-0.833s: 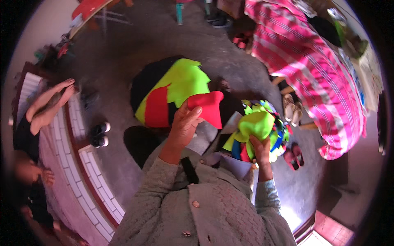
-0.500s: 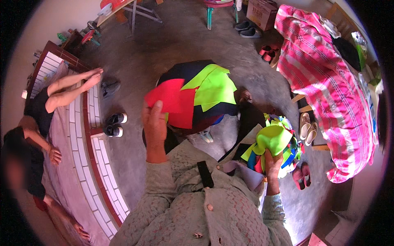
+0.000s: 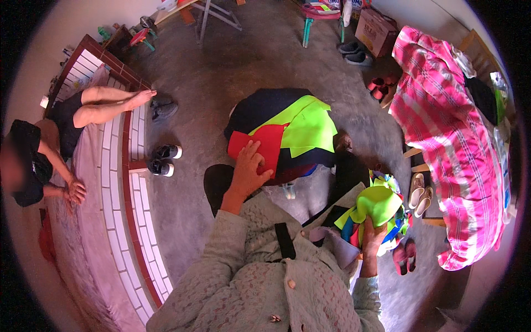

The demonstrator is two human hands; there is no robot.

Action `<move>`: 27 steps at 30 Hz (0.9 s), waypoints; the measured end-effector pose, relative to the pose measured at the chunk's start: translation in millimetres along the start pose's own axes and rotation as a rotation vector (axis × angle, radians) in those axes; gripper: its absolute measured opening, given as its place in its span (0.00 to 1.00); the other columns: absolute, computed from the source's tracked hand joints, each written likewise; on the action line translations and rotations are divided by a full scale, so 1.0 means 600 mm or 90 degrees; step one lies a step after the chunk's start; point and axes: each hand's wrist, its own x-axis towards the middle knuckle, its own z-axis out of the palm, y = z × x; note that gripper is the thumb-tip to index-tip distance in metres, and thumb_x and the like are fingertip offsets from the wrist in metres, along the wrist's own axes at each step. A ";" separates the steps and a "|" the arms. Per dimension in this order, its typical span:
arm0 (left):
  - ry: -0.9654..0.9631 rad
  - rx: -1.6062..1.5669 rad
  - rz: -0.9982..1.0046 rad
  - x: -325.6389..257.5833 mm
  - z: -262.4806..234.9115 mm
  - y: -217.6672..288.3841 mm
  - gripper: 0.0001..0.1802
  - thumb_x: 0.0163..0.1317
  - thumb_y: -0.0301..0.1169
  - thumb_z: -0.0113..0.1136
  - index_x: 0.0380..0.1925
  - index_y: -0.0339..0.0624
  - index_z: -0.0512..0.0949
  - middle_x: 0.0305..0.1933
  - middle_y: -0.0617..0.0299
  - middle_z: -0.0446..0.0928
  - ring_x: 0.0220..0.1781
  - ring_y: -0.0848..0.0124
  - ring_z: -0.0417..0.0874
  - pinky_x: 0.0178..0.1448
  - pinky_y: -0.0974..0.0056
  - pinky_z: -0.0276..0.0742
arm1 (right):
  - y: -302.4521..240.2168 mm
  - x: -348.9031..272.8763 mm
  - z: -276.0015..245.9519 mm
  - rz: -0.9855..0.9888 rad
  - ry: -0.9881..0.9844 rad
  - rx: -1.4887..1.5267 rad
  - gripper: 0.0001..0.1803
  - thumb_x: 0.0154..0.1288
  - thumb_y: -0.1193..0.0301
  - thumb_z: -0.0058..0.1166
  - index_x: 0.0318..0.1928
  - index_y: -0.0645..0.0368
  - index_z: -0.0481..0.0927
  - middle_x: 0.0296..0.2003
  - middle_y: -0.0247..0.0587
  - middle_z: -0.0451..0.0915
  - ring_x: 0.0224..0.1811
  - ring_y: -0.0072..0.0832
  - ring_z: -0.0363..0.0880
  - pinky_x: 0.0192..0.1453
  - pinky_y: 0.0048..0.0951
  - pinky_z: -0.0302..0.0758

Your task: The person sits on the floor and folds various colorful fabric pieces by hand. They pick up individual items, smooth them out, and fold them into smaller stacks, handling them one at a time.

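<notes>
On a low round surface draped in dark cloth point(image 3: 249, 110) before me lie red fabric pieces point(image 3: 270, 145) and yellow-green fabric pieces point(image 3: 310, 127), overlapping. My left hand point(image 3: 247, 170) rests over the red pieces, fingers spread and lying flat on them. To the right, my right hand point(image 3: 374, 237) grips a yellow-green fabric piece point(image 3: 378, 203), its thumb pressed against the side. That piece sits at the top of a bundle of multicoloured scraps point(image 3: 399, 221) in blue, white, red and green. Some of my right fingers are hidden behind the cloth.
A person point(image 3: 61, 149) sits on a white-tiled platform point(image 3: 113, 221) at the left. Dark shoes point(image 3: 161, 160) stand beside it. At the right, a pink plaid cloth point(image 3: 437, 149) covers furniture, with beige shoes point(image 3: 420, 195) near it. A cardboard box point(image 3: 376, 32) stands far right.
My left hand has come down with the lifted red piece and now lies flat on the red fabric. My right hand keeps hold of its yellow-green piece. The whole view has shifted slightly.
</notes>
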 end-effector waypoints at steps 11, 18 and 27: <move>0.033 -0.114 -0.077 -0.015 0.022 -0.004 0.21 0.49 0.37 0.64 0.41 0.41 0.71 0.63 0.50 0.64 0.69 0.51 0.58 0.70 0.47 0.50 | 0.019 0.003 -0.002 0.019 -0.023 0.133 0.22 0.58 0.77 0.54 0.53 0.68 0.69 0.46 0.42 0.76 0.47 0.28 0.73 0.53 0.27 0.69; 0.027 -0.070 -0.081 -0.016 0.025 0.005 0.23 0.50 0.35 0.63 0.46 0.41 0.70 0.63 0.51 0.64 0.69 0.52 0.57 0.70 0.46 0.48 | 0.005 -0.002 0.008 0.031 -0.015 0.223 0.22 0.58 0.78 0.54 0.54 0.67 0.69 0.46 0.42 0.76 0.47 0.28 0.74 0.54 0.26 0.69; 0.004 0.036 0.015 -0.021 0.045 -0.010 0.22 0.53 0.36 0.60 0.47 0.40 0.70 0.65 0.50 0.61 0.70 0.51 0.56 0.69 0.44 0.48 | 0.063 0.003 0.004 0.092 0.027 0.273 0.26 0.56 0.82 0.55 0.57 0.64 0.67 0.48 0.40 0.75 0.50 0.27 0.73 0.55 0.26 0.69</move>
